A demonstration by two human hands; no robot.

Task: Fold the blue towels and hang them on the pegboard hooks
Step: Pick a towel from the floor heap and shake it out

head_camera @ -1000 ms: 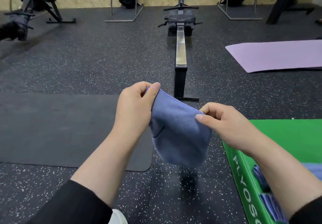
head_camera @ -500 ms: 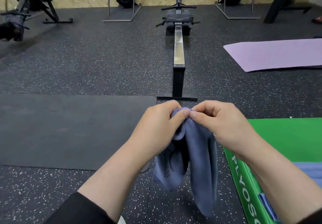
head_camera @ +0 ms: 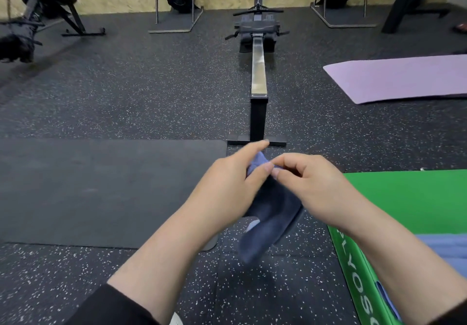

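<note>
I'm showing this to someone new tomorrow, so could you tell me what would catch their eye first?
First, the two hands meeting mid-frame: the left hand and right hand pinch a dark blue towel that hangs between them above the speckled floor. Next, the bright green box at lower right and the lilac mat beyond it. Straight ahead runs the rowing machine.

Two hands, left hand [head_camera: 227, 188] and right hand [head_camera: 313, 188], one held blue towel [head_camera: 267, 223], two floor mats: black mat [head_camera: 101, 190], purple mat [head_camera: 404, 77].
</note>
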